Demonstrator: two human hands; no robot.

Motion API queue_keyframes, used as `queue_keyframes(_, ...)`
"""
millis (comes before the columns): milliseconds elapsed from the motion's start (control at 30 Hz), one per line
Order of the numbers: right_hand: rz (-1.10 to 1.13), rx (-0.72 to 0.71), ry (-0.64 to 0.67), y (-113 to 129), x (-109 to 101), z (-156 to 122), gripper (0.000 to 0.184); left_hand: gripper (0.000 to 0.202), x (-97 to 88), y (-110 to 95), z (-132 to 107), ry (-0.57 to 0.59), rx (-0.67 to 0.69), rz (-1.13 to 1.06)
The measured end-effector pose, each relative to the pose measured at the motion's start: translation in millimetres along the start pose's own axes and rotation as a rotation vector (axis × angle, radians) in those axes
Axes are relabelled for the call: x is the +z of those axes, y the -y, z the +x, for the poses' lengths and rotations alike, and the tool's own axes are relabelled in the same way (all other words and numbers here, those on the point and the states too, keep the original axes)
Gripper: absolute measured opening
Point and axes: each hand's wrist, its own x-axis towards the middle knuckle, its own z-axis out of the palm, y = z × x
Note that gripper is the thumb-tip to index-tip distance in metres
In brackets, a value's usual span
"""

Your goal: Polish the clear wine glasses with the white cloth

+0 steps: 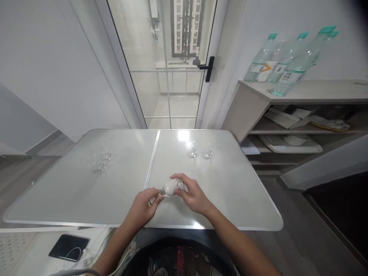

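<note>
Bare forearms [243, 243]; over rectangular white table [227, 188], left hand [145, 207] pinches clear glass goblet [167, 189], right hand [194, 194] cups white cloth [182, 186]; twisting could snap stem [161, 193].

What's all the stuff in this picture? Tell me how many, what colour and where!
Table: one, pale grey, middle
Left-side glasses: seemingly two, clear, on table
Right-side glasses: two, clear, on table
Held glass: one, clear, between the hands
White wad: one, white, at held glass
Door: one, glass, pale frame, behind table
Handle: one, black, on door
Window: one, dark frame, beyond door
Shelf unit: one, greyish, right
Bottles: about five, clear, mostly green caps, atop shelf unit
Shelf items: several, mostly white, inside
Flat device: one, black, lower left
Container: one, dark, bottom; contents unclear
Left hand: one, bare, on held glass
Right hand: one, bare, on white wad
</note>
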Motion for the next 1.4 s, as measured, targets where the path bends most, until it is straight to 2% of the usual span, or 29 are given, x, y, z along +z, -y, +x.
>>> queue_keyframes(33, 0.035, 0.067, -0.054, 0, 4, 1, 0.030, 0.023, 3.4, 0, -1, -0.052, 0.009, 0.051)
queue_keyframes(100, 0.071, 0.144, -0.135, 0, 11, 3, 0.025, 0.026, 10.5, 0, -3, -0.073, -0.035, 0.035)
queue_keyframes(200, 0.036, 0.127, -0.219, -1, 18, 3, 0.021, 0.045, 18.7, -1, -3, 0.077, -0.208, -0.241)
queue_keyframes(267, -0.037, 0.062, -0.329, -2, 20, 2, 0.026, 0.053, 21.0, -4, -2, 0.182, -0.306, -0.450)
queue_keyframes(300, -0.059, 0.040, -0.404, -3, 19, 2, 0.029, 0.056, 21.1, -5, -1, 0.195, -0.326, -0.522)
queue_keyframes(367, -0.032, 0.040, -0.604, -5, 13, 1, 0.035, 0.056, 19.5, -6, 1, 0.148, -0.322, -0.578)
queue_keyframes(433, 0.088, 0.092, -0.822, -7, 2, 2, 0.035, 0.055, 16.6, -6, 2, 0.057, -0.296, -0.564)
queue_keyframes(500, 0.225, 0.124, -0.942, -9, -9, 4, 0.036, 0.053, 14.0, -5, 2, -0.006, -0.269, -0.551)
queue_keyframes(567, 0.347, 0.150, -0.917, -11, -14, 6, 0.035, 0.051, 13.1, -4, 1, -0.042, -0.239, -0.569)
queue_keyframes(633, 0.474, 0.197, -0.852, -14, -12, 8, 0.038, 0.048, 14.3, -5, 0, -0.067, -0.223, -0.621)
queue_keyframes(733, 0.659, 0.333, -0.839, -22, 5, 10, 0.043, 0.045, 18.5, -9, 2, -0.116, -0.206, -0.724)
queue_keyframes(833, 0.765, 0.496, -0.791, -29, 24, 13, 0.041, 0.046, 22.6, -14, 5, -0.139, -0.188, -0.772)
queue_keyframes(933, 0.763, 0.500, -0.718, -28, 38, 18, 0.040, 0.047, 25.3, -15, 9, -0.120, -0.180, -0.746)
queue_keyframes(967, 0.714, 0.463, -0.708, -25, 40, 19, 0.039, 0.046, 25.8, -15, 11, -0.109, -0.184, -0.738)
queue_keyframes(1033, 0.477, 0.348, -0.676, -17, 39, 21, 0.034, 0.046, 26.2, -13, 12, -0.093, -0.196, -0.726)
queue_keyframes(1133, -0.181, 0.127, -0.586, -7, 25, 22, 0.021, 0.046, 24.3, -11, 13, -0.114, -0.191, -0.685)
queue_keyframes(1167, -0.359, 0.097, -0.577, -5, 17, 21, 0.021, 0.045, 23.0, -11, 12, -0.128, -0.188, -0.673)
queue_keyframes(1200, -0.456, 0.088, -0.544, -4, 9, 21, 0.023, 0.045, 21.6, -12, 12, -0.141, -0.186, -0.667)
queue_keyframes(1300, -0.503, 0.112, -0.429, -2, -12, 18, 0.033, 0.045, 18.0, -14, 10, -0.156, -0.183, -0.670)
queue_keyframes(1400, -0.633, -0.018, -0.477, 5, -23, 14, 0.024, 0.044, 17.2, -15, 9, -0.157, -0.165, -0.670)
